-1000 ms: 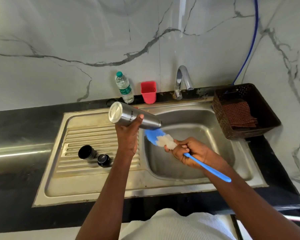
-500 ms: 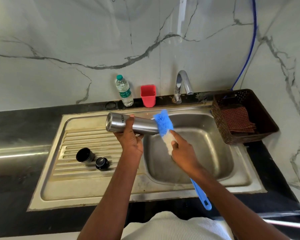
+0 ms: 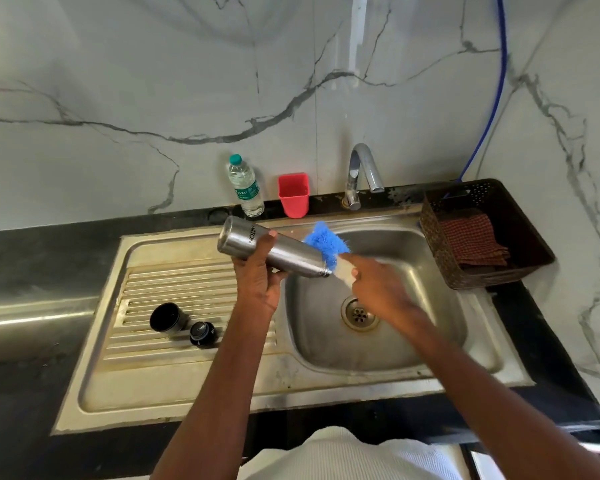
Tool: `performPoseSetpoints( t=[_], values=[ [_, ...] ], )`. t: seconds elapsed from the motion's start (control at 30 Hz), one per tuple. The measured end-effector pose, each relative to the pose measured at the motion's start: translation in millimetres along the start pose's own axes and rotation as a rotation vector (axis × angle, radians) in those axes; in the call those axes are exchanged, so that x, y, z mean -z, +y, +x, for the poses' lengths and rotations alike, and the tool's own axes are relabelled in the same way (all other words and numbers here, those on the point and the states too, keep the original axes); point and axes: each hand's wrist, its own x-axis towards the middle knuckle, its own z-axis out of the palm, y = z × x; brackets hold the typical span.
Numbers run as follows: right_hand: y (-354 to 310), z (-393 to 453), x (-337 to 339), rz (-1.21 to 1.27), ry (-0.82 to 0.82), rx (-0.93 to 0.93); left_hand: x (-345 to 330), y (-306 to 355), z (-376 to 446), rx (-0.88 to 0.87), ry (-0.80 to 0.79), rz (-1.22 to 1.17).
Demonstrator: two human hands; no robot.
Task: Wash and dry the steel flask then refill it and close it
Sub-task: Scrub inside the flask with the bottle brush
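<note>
Steel flask held roughly level over the seam between drainboard and sink basin, base pointing left, open neck pointing right and slightly down. Brand lettering visible near the base end.

Left hand wrapped round the flask body from underneath, thumb across the top, fingers curled behind.

Bottle brush with blue bristle head pressed against the flask's neck end, white bristles just below the blue. Handle hidden behind the hand.

Right hand closed on the brush just below the bristles, index finger stretched along it toward the head; motion-blurred, finer grip detail not legible.

Black cup lid lying on its side on the ridged drainboard, black stopper just beside it to the right; both well apart from the flask.

Against the marble wall on the dark bench: plastic water bottle with green cap, red cup just beside it, chrome tap further right. Brown perforated basket at the basin's right edge, checked cloth folded inside. Blue hose running down the wall behind the basket.
</note>
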Motion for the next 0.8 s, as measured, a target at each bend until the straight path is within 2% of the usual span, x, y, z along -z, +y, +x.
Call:
performPoseSetpoints(
  t=[0.07,0.17,0.23,0.37,0.5,0.63,0.73,0.8],
  values=[
    [9.8,16.6,12.9,0.146,-0.118,-0.052,7.1,4.4,5.4,0.026,-0.057,0.041],
    [36.7,26.3,32.5,0.644,-0.453,-0.292,18.2,14.2,12.2,0.097,-0.068,0.000],
    [56.9,27.2,37.7,0.984,-0.647,-0.362,20.7,20.5,11.9,0.168,-0.065,-0.093],
    [64.9,17.5,13.8,1.480,-0.810,-0.435,20.6,17.5,10.4,0.195,-0.073,-0.365],
    [50.0,-1.7,-23.4,1.891,-1.002,-0.469,10.2,10.1,7.4,0.111,0.039,-0.486],
    [25.7,0.3,-33.5,2.030,-0.916,-0.703,5.7,4.3,0.0,-0.047,0.114,-0.287],
    [10.5,10.8,-31.0,2.014,-0.754,-0.830,5.9,-6.8,-2.6,-0.108,-0.028,-0.175],
    [6.1,4.0,-26.7,1.984,-0.722,-0.835,7.8,-4.2,0.2,-0.165,-0.076,-0.082]
  ],
)
